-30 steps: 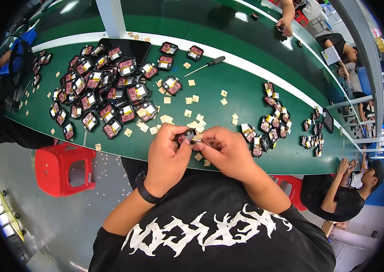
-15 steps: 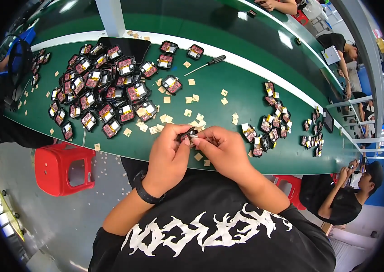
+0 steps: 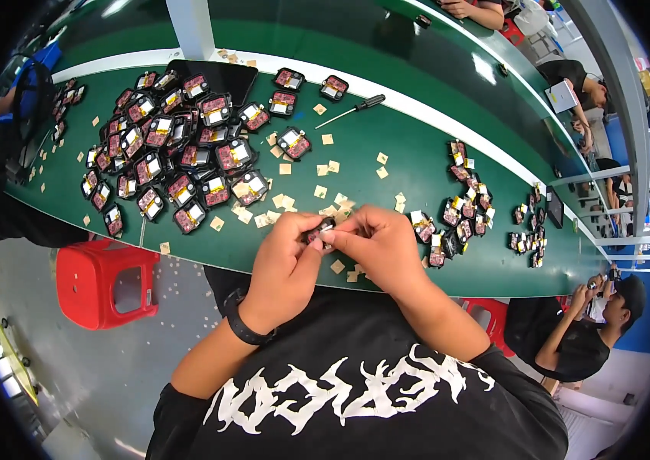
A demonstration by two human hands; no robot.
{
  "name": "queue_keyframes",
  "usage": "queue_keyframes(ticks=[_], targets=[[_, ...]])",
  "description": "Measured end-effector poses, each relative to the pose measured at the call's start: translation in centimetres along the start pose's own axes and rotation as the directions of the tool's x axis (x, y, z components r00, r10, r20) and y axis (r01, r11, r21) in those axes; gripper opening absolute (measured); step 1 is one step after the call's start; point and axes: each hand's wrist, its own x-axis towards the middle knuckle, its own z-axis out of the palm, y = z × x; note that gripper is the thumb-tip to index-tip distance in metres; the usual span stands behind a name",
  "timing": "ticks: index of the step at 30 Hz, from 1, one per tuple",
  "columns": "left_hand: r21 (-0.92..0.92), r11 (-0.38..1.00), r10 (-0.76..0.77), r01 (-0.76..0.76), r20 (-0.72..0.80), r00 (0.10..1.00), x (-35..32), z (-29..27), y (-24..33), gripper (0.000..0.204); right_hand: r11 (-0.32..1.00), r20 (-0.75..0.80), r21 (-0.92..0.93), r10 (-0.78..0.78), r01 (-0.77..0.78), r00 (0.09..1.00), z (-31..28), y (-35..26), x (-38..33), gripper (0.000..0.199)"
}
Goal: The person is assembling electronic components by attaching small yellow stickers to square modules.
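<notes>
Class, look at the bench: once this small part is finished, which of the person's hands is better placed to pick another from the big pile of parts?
Probably the left hand. The big pile lies on the person's left, on that hand's side of the held part; the right hand would have to cross over.

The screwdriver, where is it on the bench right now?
In the head view the screwdriver lies on the green bench at the far side, just right of centre, beside the white strip and right of two small black modules.
</notes>
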Motion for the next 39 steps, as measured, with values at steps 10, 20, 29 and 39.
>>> queue_keyframes(ticks=[10, 20, 29, 39], targets=[[-0.353, 0.932, -0.043, 0.082, 0.115, 0.992, 0.2, -0.7, 0.6, 0.028, 0.994, 0.051, 0.102, 0.024, -0.029, 0.998, -0.5, 1.1, 1.6, 0.024], [-0.195, 0.977, -0.065, 0.083, 0.097, 0.993, 0.2, -0.3, 2.0, 0.031, 0.989, 0.18, 0.136, 0.033, -0.058, 0.983, -1.6, 1.3, -0.3, 0.016], [0.1, 0.984, -0.165, 0.148, 0.195, 0.967, 0.0, -0.3, 2.6, 0.028, 0.988, 0.056, 0.14, 0.058, -0.065, 0.997, -1.5, 1.2, -2.5, 0.017], [0.23, 0.967, -0.179, 0.113, 0.29, 0.94, 0.2, -0.3, 4.1, 0.037, 0.995, 0.056, 0.081, 0.051, -0.055, 0.997, -1.6, 2.6, -3.3, 0.016]])
